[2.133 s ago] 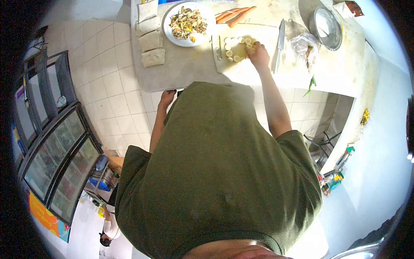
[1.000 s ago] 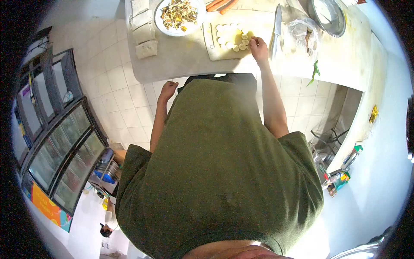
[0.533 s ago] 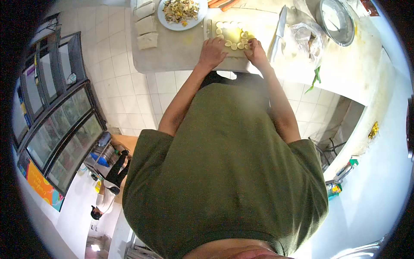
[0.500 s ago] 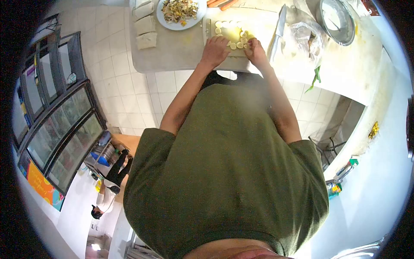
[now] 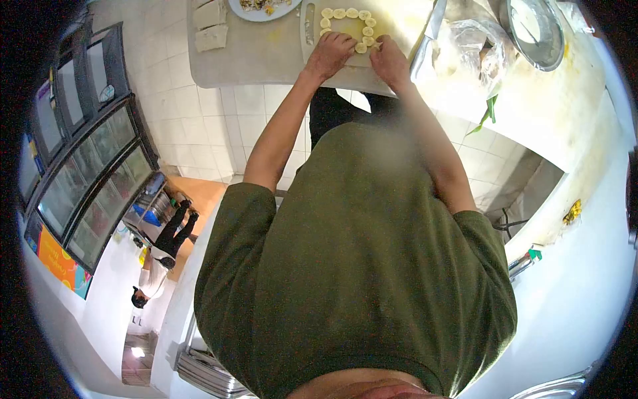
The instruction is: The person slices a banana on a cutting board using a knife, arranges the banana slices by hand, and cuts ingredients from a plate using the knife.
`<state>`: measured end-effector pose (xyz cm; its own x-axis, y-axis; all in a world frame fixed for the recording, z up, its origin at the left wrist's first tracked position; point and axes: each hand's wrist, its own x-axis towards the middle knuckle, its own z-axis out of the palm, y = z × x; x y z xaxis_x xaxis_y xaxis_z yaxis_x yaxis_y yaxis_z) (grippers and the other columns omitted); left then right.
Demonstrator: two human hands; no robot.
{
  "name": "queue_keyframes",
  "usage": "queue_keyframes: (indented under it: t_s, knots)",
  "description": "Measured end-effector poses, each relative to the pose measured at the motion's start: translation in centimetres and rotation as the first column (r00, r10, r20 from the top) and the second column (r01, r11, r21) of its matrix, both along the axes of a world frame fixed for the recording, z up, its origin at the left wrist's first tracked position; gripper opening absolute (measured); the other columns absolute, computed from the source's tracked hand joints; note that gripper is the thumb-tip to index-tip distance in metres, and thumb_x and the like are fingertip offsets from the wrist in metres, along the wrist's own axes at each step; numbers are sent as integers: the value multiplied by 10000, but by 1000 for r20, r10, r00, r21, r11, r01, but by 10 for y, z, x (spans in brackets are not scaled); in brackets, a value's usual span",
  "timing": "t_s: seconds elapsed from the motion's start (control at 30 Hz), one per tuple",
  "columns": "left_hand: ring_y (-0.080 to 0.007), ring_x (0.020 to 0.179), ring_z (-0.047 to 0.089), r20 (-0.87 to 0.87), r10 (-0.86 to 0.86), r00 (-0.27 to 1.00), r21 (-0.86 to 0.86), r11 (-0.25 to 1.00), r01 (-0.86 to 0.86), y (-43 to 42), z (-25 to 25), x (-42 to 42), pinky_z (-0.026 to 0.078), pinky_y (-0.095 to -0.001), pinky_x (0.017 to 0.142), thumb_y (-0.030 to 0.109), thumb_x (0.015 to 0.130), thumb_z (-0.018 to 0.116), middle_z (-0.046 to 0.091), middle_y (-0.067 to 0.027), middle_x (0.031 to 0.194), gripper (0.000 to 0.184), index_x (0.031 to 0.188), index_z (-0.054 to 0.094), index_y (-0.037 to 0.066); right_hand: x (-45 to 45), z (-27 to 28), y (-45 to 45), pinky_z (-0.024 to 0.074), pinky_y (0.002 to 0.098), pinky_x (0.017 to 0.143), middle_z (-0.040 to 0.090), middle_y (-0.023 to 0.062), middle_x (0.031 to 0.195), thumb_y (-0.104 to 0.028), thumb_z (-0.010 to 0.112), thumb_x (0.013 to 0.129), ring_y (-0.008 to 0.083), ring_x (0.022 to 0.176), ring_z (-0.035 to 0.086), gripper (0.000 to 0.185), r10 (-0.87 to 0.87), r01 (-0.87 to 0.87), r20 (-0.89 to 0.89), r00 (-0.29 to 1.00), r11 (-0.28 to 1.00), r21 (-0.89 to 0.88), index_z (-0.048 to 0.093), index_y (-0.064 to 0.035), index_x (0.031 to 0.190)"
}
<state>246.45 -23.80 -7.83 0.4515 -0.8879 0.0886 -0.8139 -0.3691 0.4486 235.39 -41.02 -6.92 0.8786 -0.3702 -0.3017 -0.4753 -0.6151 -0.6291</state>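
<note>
The head view looks from the wearer's head forward and steeply down over the chest, so close that the shirt [image 5: 359, 246] fills the middle and bottom. Farther off, near the top, it takes in the left hand [image 5: 330, 55], right hand [image 5: 389, 60] and slices [image 5: 368, 31], with the counter [image 5: 266, 60] cut by the upper edge. Its very wide lens bends straight lines, darkens the corners, and shows a distant person [image 5: 155, 276] tipped nearly head-down at lower left.
</note>
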Motion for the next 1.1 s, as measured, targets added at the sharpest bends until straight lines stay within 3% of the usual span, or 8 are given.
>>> queue_keyframes:
  t_s: [0.13,0.33,0.43,0.63,0.73,0.83,0.93,1.1]
  knots:
    - [-306,1045,614,35,21,999,13,1000,-22,-2,-2,-3,446,-449,987,173,878,660,672,-123,1074,233,1080,668,56,-6,-2,-9,515,519,888,615,239,1150,-230,535,963,432,1024,631,313,-40,37,-55,998,997,-61,546,-26,1201]
    - [-341,1172,544,-6,359,933,-31,933,-359,13,7,-8,427,-445,1007,358,754,810,608,-149,1229,599,1232,614,53,-13,-9,-9,504,544,872,552,231,1225,-260,567,944,427,1107,582,377,-69,67,4,998,963,-261,545,-40,1249]
    - [-389,1220,527,54,387,921,-39,922,-385,36,5,-5,430,-488,1042,453,760,825,547,-183,1335,737,1322,552,61,-15,-10,-8,468,539,917,536,212,1243,-322,646,895,401,1147,547,491,11,21,89,996,936,-352,544,-58,1296]
    - [-374,1204,516,-68,460,886,-102,880,-464,49,-11,-4,448,-456,1001,372,743,845,544,-187,1292,756,1310,531,-19,-8,-6,-4,377,506,1014,565,164,1235,-403,747,816,353,1160,521,534,273,-173,179,945,884,-434,635,-70,1219]
    - [-378,1150,535,-446,555,702,64,802,-593,42,-13,0,456,-444,981,339,757,839,554,-210,1231,733,1302,525,-38,-3,-10,-3,370,495,1021,598,144,1199,-400,742,827,341,1168,519,494,282,-201,153,947,893,-404,656,-72,1186]
    - [-304,987,622,-397,652,646,77,725,-684,37,-17,-1,528,-409,882,370,741,871,588,-161,1145,713,1261,580,-22,-1,-11,-3,375,494,1019,617,140,1164,-390,730,844,340,1168,519,488,278,-210,128,952,897,-389,646,-69,1202]
    - [-367,1125,546,-440,606,662,44,751,-659,35,-18,1,454,-448,979,304,770,828,571,-224,1167,595,1194,582,-33,-1,-15,-6,381,494,1022,618,146,1170,-379,715,861,344,1170,519,474,294,-234,125,947,905,-354,639,-67,1209]
    - [-355,1107,562,-442,572,691,48,784,-618,30,-15,7,463,-445,975,279,780,823,575,-210,1151,530,1155,608,-27,3,-14,-4,448,489,977,621,184,1163,-371,684,883,369,1132,563,470,291,-236,117,949,908,-346,619,-49,1220]
